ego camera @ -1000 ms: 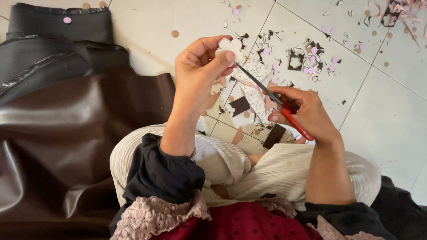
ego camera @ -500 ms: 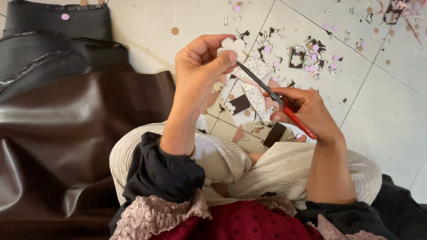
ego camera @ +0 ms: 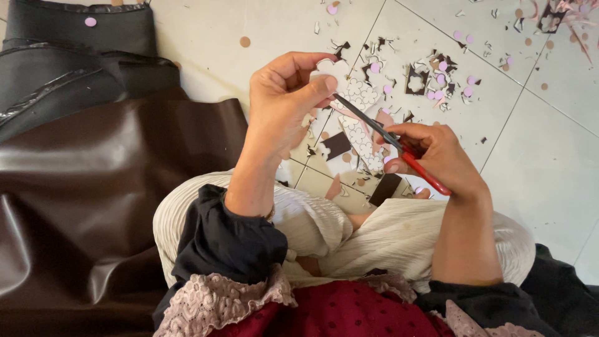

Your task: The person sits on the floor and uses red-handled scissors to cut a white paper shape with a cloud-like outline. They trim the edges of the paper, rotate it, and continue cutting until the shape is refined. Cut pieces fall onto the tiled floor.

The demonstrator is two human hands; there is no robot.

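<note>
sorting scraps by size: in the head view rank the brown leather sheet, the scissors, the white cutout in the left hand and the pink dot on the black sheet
1. brown leather sheet
2. scissors
3. white cutout, partly hidden by the left hand
4. pink dot

I see brown leather (ego camera: 93,206) and black leather (ego camera: 81,28) at left; paper scraps (ego camera: 437,78) and pink dots (ego camera: 465,91) litter the tiled floor (ego camera: 543,168)
</note>
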